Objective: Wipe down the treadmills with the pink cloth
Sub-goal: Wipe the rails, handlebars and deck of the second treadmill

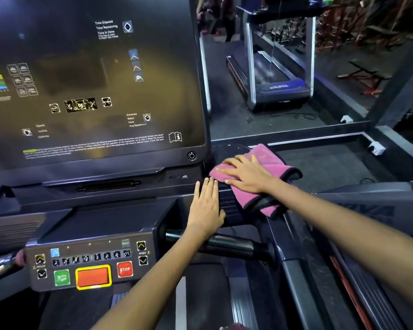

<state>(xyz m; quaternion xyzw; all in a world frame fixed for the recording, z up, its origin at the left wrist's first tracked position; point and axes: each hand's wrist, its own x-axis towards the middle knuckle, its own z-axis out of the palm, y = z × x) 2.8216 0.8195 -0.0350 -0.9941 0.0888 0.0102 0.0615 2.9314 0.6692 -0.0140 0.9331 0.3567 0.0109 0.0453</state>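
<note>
The pink cloth (pixel 255 177) lies on the treadmill (pixel 227 203) console's right corner, pressed flat under the right hand (pixel 246 173), fingers straight. The left hand (pixel 206 206) rests open beside it. Soft, light and floppy, the cloth probably handles best under a flat palm.

Head camera looks forward and down, close over the treadmill console (pixel 91 265).

Pink cloth (pixel 265 172) w/ dark edge trim under the right grip (pixel 247 175), on a dark grey treadmill console (pixel 229 203). Well left & below the left grip (pixel 206 206): red STOP btn (pixel 124 269), orange btn w/ yellow border (pixel 93 276), green btn (pixel 62 277). Black screen (pixel 81 79) left of both grips shows white txt and green/yellow/blue bands.
</note>
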